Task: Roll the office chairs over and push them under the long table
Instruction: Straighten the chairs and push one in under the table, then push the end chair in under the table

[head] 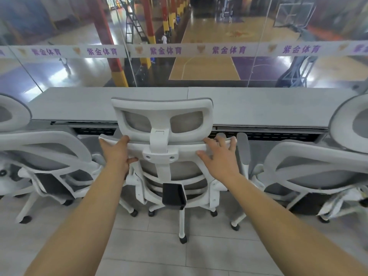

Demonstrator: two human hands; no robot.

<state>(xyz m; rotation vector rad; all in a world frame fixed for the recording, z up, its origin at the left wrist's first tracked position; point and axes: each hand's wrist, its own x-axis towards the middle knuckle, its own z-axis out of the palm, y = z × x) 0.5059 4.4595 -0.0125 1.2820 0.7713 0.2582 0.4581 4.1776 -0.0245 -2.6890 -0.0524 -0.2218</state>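
A white office chair [162,116] with grey mesh and a headrest stands in front of me, its back toward me and its seat tucked under the long grey table [79,104]. My left hand [117,154] grips the top rail of the backrest on the left, fingers curled over it and thumb behind. My right hand [218,154] lies on the same rail on the right, fingers spread over the edge. The chair's white star base and black castors [183,239] rest on the tiled floor.
A matching chair on the left [49,154] and another on the right [318,162] sit at the table, close on each side. A glass wall [199,50] with a printed white band runs behind the table; a sports hall lies below. Grey floor tiles [159,251] lie behind the chairs.
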